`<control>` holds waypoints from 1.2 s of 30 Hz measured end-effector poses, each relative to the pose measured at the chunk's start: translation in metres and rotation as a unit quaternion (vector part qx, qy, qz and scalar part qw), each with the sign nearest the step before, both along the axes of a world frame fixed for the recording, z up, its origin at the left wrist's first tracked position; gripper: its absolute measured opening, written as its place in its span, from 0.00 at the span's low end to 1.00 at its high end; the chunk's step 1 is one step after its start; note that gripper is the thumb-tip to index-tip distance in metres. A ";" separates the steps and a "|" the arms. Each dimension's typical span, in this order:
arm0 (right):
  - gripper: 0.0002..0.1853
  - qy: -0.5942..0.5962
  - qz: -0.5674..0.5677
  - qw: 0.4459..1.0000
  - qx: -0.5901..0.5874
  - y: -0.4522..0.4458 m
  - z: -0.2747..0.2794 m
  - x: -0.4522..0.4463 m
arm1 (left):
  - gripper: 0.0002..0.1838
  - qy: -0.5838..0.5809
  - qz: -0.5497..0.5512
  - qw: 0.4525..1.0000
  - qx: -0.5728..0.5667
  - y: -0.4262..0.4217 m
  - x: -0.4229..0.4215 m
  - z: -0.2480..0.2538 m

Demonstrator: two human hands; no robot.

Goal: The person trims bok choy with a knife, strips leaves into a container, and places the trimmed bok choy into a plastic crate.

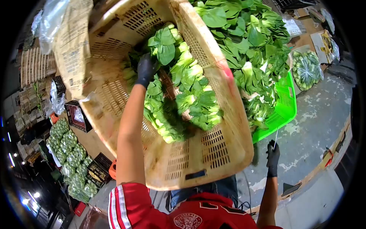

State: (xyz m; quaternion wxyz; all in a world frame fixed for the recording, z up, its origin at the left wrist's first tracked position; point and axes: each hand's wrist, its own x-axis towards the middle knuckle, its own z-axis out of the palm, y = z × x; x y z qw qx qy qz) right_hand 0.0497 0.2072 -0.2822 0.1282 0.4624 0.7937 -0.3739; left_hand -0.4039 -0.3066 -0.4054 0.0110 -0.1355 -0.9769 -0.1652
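Observation:
My left hand (pixel 146 71), in a dark glove, reaches down into a large, worn, cream plastic basket (pixel 232 133). Its fingers are curled against a bok choy (pixel 165 47) near the far end; the leaves partly cover them. Rows of bok choy (pixel 192 72) line the basket, pale stems and green leaves packed side by side around a gap in the middle. Off to the right, outside the basket, my right hand (pixel 272 157), also gloved, is closed around a thin knife (pixel 276 139) whose narrow blade points up.
A bright green crate (pixel 285 103) at the right stands beneath a heap of loose bok choy (pixel 251 42). Beyond it lies a clear bag of greens (pixel 306 68). Several bagged greens (pixel 72 152) are stacked at the left, beside dark crates (pixel 100 168). Brown paper (pixel 72 49) hangs over the basket's left rim.

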 end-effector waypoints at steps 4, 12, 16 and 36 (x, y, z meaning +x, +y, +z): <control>0.14 -0.054 -0.025 0.997 -0.039 -0.034 -0.005 0.019 | 0.29 -0.071 0.057 0.983 -0.156 0.025 -0.029 -0.038; 0.13 -0.045 -0.079 0.990 -0.112 -0.049 -0.027 0.047 | 0.32 0.025 0.045 0.998 -0.023 0.011 -0.001 -0.023; 0.12 0.007 -0.031 0.994 -0.106 -0.054 -0.002 0.014 | 0.42 0.062 -0.018 0.995 0.076 -0.015 0.050 0.037; 0.10 0.174 0.359 0.911 0.108 -0.059 0.237 -0.025 | 0.39 -0.203 -0.248 0.913 0.254 0.280 0.322 0.340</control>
